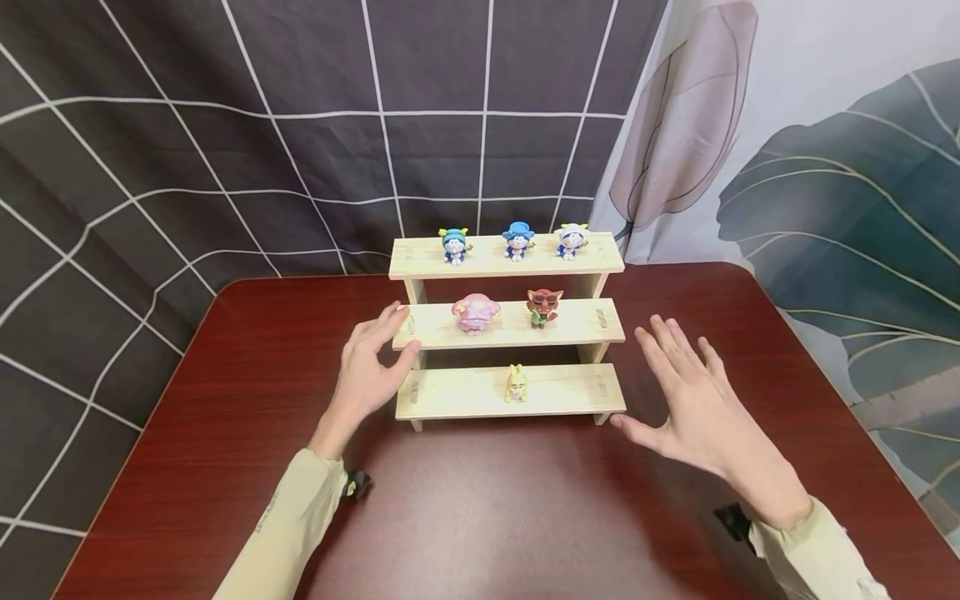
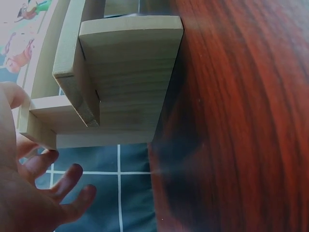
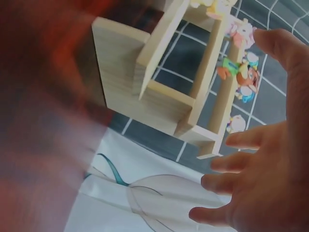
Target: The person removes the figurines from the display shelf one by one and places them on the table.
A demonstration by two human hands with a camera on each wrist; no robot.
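A three-tier pale wooden display stand (image 1: pixel 442 406) bears several small figurines. On its top step are three blue-and-white figures, among them one with a blue hat (image 1: pixel 518 240). The middle step carries a pink figure (image 1: pixel 476 314) and a red-brown fox figure (image 1: pixel 543 307) with sunglasses; a yellow rabbit-eared figure (image 1: pixel 515 384) stands on the lowest. My left hand (image 1: pixel 370 357) is at the left end of the middle step, thumb and fingertips right at its edge, loosely spread. Fingers apart and holding nothing, my right hand (image 1: pixel 693 404) hovers beside the stand's right end.
The stand sits on a dark red wooden table (image 1: pixel 247 400). Behind it hangs a dark curtain (image 1: pixel 300 158) with a white grid, and a pale leaf-patterned curtain (image 1: pixel 690 200) is at the right.
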